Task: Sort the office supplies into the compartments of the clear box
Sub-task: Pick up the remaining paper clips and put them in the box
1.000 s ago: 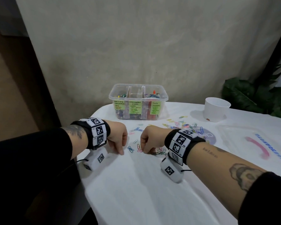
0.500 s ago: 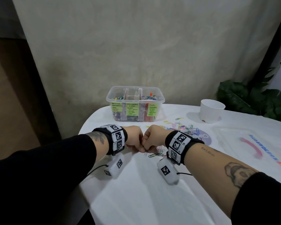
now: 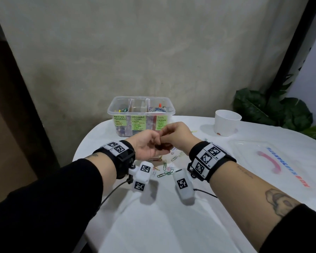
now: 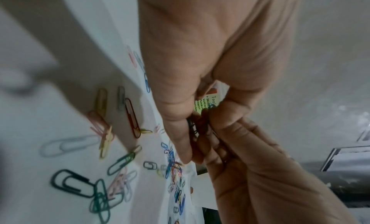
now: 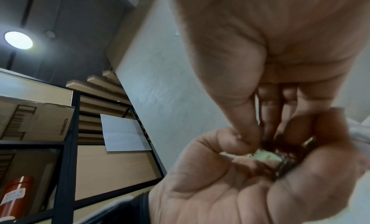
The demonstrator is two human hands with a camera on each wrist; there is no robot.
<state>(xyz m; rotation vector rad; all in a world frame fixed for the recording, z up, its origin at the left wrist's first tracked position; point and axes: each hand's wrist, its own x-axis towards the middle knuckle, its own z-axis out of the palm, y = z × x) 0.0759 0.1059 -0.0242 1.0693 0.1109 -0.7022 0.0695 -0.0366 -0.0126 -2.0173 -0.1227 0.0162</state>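
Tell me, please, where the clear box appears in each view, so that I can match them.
Head: clear box at centre, on the table's far edge, behind both hands.
Left wrist: only its green Tools label shows, between the fingers.
Right wrist: not plainly there; a blurred green patch between the hands may be its label.
Shared landmark: left hand and right hand meeting on a bunch of paper clips.

Green notes on the clear box [image 3: 117, 111] read "WRITING MATERIALS", "CONSUMABLE ITEMS", "Tools".
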